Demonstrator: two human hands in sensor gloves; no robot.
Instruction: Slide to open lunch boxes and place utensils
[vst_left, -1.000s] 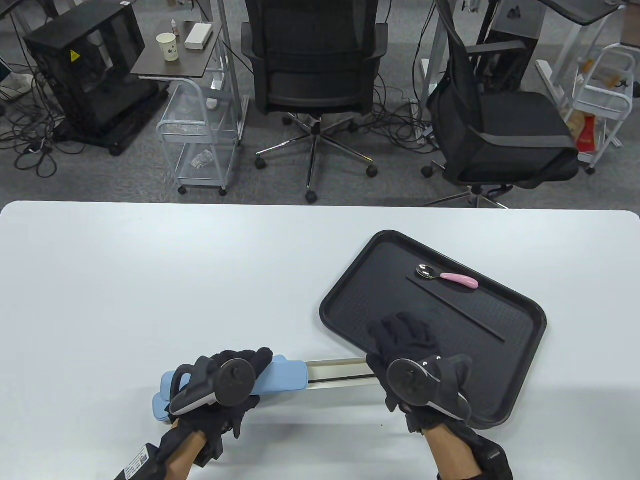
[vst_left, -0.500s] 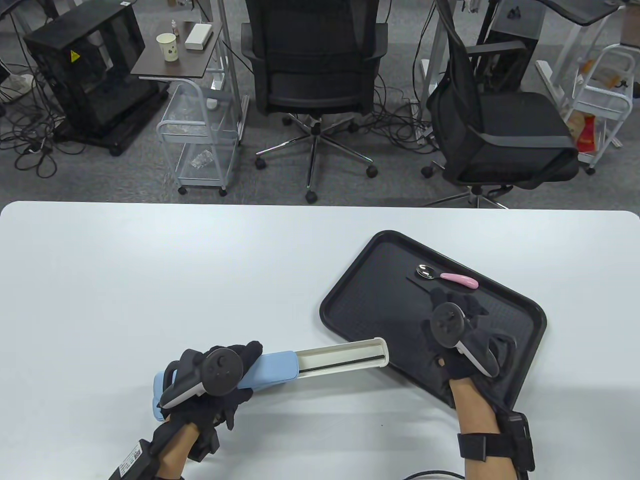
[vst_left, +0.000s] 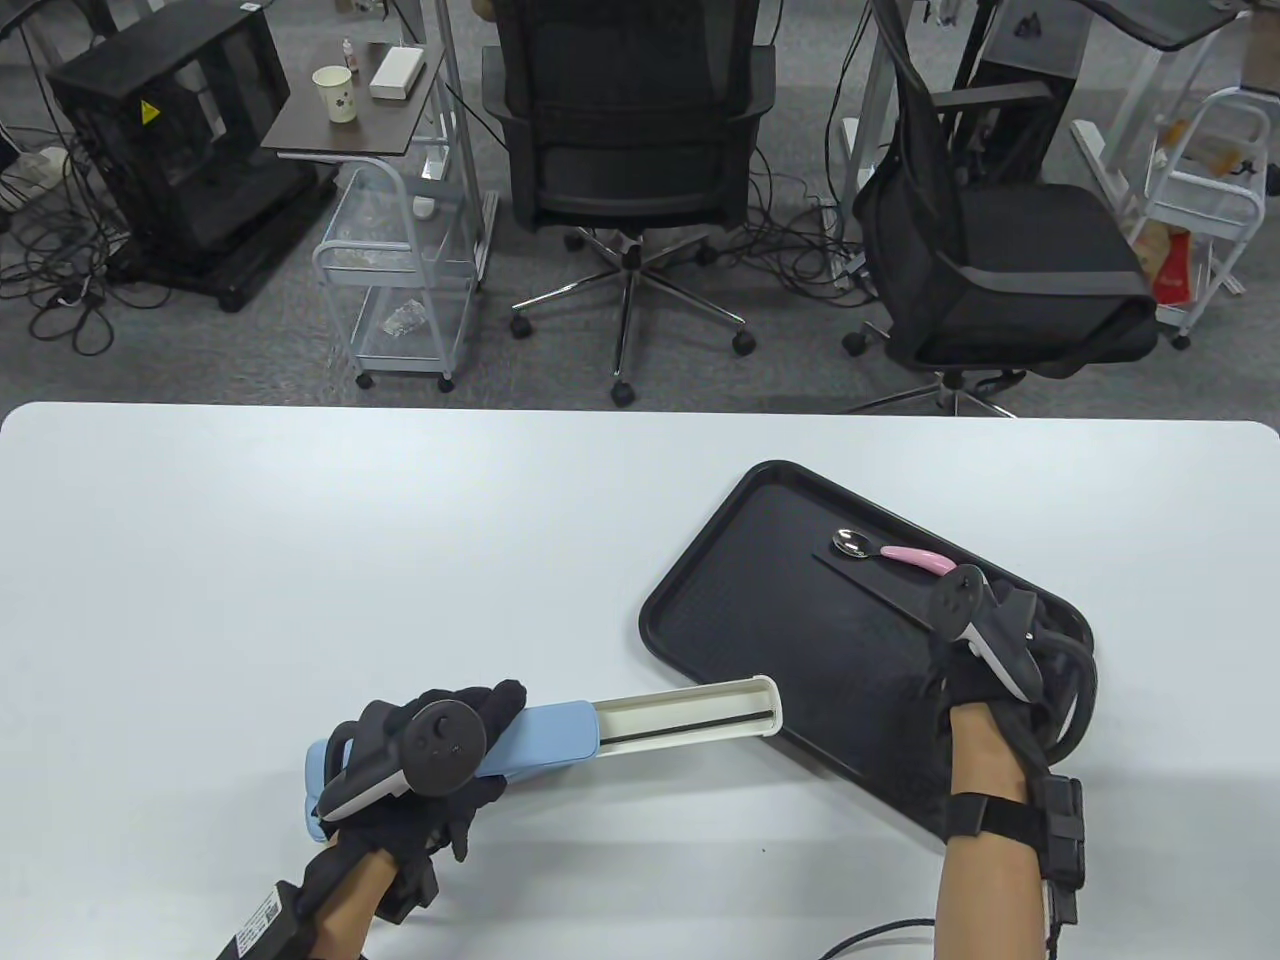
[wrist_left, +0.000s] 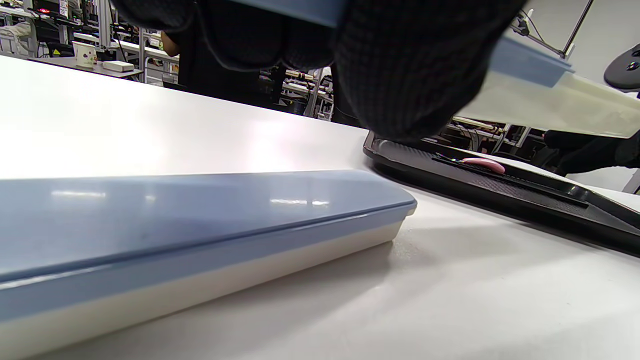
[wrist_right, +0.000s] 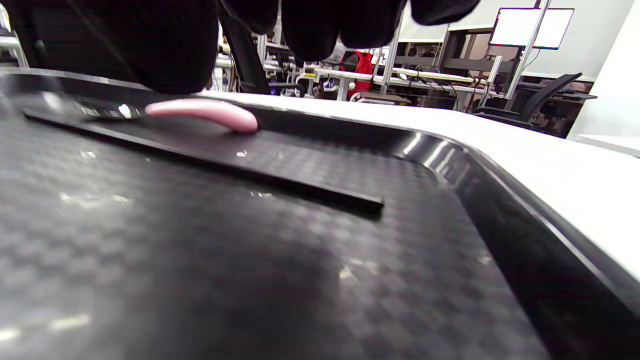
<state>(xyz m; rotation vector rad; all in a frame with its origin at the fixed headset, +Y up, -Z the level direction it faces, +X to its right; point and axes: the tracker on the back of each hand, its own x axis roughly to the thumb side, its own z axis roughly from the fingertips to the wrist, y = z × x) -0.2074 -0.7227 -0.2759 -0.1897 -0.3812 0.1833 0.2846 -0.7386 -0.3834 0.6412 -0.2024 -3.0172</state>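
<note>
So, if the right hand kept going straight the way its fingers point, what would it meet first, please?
Probably the black chopstick lying on the tray, just ahead of the right hand; the pink-handled spoon lies beyond it. Depth is unclear.

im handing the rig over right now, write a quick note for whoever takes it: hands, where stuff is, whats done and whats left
Left hand: grips the blue lid of one case, held off the table.
Right hand: over the tray's right part, near the chopsticks; holds nothing visible.
Things: the white drawer is slid out toward the tray. The pink spoon and the chopsticks lie on the tray. A second case, shut, lies on the table under the left hand.
Done: first case opened.
Left: put the utensils into the drawer, then open the second case.
</note>
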